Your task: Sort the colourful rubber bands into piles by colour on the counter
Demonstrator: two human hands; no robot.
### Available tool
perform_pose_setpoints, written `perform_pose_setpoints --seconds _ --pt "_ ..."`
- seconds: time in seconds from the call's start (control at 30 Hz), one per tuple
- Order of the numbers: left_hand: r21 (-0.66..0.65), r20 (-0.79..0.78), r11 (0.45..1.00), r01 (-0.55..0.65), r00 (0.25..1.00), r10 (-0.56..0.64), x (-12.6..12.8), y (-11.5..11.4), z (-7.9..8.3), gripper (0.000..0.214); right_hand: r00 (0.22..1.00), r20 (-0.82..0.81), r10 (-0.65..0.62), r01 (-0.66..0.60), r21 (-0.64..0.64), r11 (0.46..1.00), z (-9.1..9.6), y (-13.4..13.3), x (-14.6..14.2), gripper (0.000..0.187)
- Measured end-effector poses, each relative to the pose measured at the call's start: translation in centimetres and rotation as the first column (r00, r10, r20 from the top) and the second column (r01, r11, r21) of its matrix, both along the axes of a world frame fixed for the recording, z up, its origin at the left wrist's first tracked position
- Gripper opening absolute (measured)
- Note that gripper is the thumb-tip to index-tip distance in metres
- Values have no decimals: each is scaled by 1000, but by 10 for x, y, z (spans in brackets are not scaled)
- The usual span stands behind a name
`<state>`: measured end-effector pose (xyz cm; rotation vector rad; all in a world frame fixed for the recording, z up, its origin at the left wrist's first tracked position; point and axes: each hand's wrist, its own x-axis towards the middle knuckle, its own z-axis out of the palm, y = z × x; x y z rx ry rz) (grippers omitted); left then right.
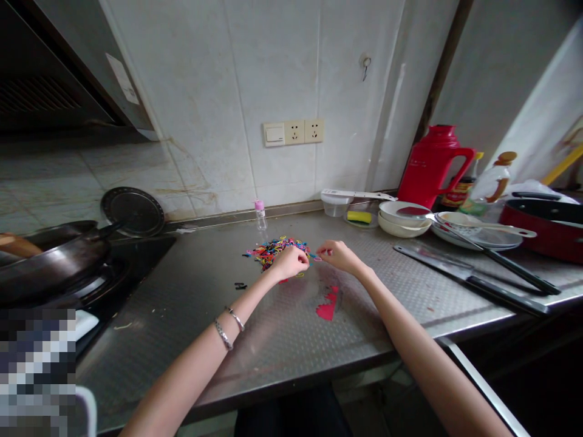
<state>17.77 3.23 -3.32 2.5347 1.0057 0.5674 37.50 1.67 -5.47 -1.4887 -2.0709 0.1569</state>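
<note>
- Heap of small colourful pieces (277, 247), frame centre; long axis left-right, single pieces in mixed directions.
- Left hand (290, 262) over heap's lower right, right hand (340, 256) just beside; both curled; cannot tell if pinching anything.
- Upright pink-capped bottle (260, 216) above heap; pan (50, 256) at left edge, wooden utensil (18, 244) inside.

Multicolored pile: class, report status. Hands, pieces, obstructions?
Left hand over near side of the multicolored clip-like pieces; right hand at their right edge, by a pink loop; grips unclear. Pieces heaped on metal counter. Pink-capped bottle behind, apparently not blocking.
</note>
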Motion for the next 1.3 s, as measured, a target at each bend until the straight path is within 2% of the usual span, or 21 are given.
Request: perform_pose_setpoints --seconds 0.1,0.23,0.37,0.5,0.63,0.77,0.9,1.03,1.3 --pt "20 -57 999 -27 998 28 17 -5 -3 19 1000 11 -8 8 0 1000 1 -1 0 22" --pt "-60 -118 996 -70 991 62 28 -6 -10 19 1000 14 -18 18 -7 1000 2 -1 1 23" --pt "-92 -42 996 -11 999 7 25 0 -11 21 1000 6 -18 18 -8 1000 3 -2 0 23" --pt "-101 131 995 -19 991 33 9 12 -4 23 1000 4 21 -21 -34 999 0 -3 -8 20" --pt "-153 277 977 -147 943 185 -21 23 3 29 996 29 89 -86 -88 992 -4 -6 -19 16" --pt "-227 382 936 -267 860 338 -51 31 3 28 991 73 113 -108 -75 991 -6 -7 -28 17" --pt "-298 418 895 -331 798 434 -74 35 1 28 988 128 91 -87 -35 996 -8 -7 -31 17" --pt "-360 438 862 -358 751 495 -84 31 1 29 986 130 103 -102 -20 995 -8 -7 -33 15" --pt "-421 461 849 -320 730 504 -90 19 6 39 993 102 54 -51 -40 998 -5 -5 -27 15"
